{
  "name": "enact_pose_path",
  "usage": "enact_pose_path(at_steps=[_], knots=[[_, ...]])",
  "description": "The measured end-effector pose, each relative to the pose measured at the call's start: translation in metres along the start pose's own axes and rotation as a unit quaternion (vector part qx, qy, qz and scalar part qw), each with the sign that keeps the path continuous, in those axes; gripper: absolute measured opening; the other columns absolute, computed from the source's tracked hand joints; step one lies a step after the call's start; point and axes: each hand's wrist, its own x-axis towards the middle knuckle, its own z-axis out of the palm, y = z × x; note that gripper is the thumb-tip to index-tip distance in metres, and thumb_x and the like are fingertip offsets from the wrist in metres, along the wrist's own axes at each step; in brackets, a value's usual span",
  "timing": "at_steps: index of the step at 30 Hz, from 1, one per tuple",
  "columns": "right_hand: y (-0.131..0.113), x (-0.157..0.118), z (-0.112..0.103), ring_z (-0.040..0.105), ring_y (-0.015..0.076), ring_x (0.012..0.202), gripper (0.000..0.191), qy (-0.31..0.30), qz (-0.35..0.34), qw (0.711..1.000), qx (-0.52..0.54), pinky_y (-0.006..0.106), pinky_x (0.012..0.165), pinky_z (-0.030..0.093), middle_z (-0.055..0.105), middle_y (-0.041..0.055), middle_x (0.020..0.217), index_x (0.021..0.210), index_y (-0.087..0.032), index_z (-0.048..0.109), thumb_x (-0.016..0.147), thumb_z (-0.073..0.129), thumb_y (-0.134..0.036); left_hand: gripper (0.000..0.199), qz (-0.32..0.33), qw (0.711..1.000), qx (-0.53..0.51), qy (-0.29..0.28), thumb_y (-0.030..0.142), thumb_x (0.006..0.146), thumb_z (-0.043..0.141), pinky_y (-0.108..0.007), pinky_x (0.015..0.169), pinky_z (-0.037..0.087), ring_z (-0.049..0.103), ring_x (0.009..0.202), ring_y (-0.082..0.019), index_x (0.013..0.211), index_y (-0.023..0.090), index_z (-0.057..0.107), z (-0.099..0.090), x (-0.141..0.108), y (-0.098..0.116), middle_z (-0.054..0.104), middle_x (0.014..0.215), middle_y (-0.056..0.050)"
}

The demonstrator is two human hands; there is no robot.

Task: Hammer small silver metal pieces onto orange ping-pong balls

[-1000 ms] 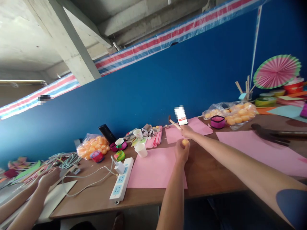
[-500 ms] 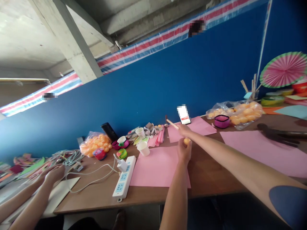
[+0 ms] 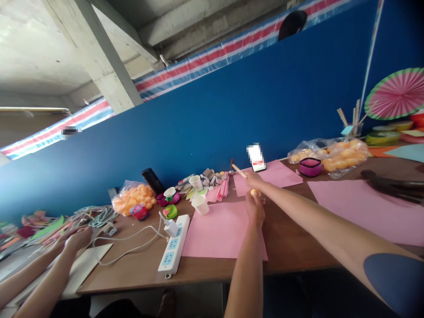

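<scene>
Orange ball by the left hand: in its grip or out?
In: the left hand has its fingers curled around the orange ball; only part shows.

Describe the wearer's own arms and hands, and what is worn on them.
Both the left hand and right hand are gloveless, with no watch or bracelet visible. A plain dark blue-grey sleeve covers the upper right arm; no sleeve shows on the left.

This is a craft workshop: concrete beams overhead, pink paper and bagged balls near the table's back edge.
</scene>
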Motion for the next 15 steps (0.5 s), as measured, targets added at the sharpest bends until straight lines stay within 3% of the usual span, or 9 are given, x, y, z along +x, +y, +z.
enact_pose_path(at_steps=[15], knots=[[-0.009, -0.011, -0.009, 0.056, 0.0180, 0.091, 0.029, 0.007, -0.019, 1.000, -0.015, 0.038, 0.076, 0.048, 0.054, 0.0067, 0.110, 0.111, -0.016, 0.051, 0.086, 0.050, -0.031, 0.035, 0.001, 1.000, -0.009, 0.003, 0.042, 0.084, 0.035, -0.024, 0.056, 0.048, 0.062, 0.060, -0.013, 0.099, 0.014, 0.050, 0.002, 0.003, -0.002, 0.063, 0.083, -0.007]])
